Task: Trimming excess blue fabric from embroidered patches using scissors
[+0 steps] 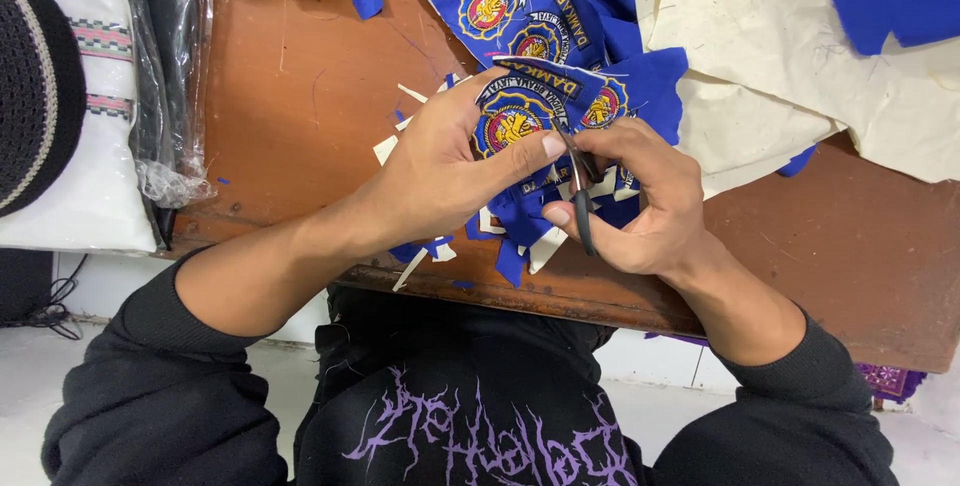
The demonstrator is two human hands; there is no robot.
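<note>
- Head view: the left hand pinches a strip of blue cloth with round embroidered badges, thumb clamped on the badge just above the worktop.
- The right hand is closed around small black scissors, blades at the badge's edge.
- Blue and white scraps lie under both hands; more badges and cream cloth lie beyond.
- Step in hand, by my judgement: trimming one badge free. The next snip calls for turning the cloth to follow the round edge.
</note>
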